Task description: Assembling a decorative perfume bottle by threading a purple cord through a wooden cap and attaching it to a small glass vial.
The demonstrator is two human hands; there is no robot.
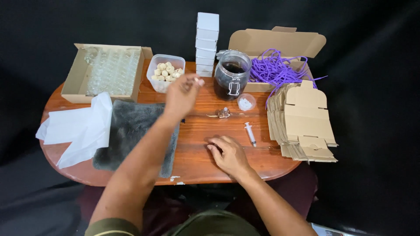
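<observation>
My left hand (181,94) is raised over the wooden table (205,161), its fingertips pinched on a small pale cork (199,81) near the clear tub of corks (165,72). My right hand (228,154) rests flat on the table near the front edge, holding nothing. A tiny glass bottle (224,113) lies on the wood between the hands and the jar. A plastic syringe (250,133) lies just right of my right hand.
A cardboard box of small glass bottles (109,72) sits back left, with white paper (78,129) and a grey cloth (131,131) in front. White boxes (206,43), a dark-filled jar (232,75), a small dish (246,102), purple cord (275,67) and flat cartons (304,122) stand right.
</observation>
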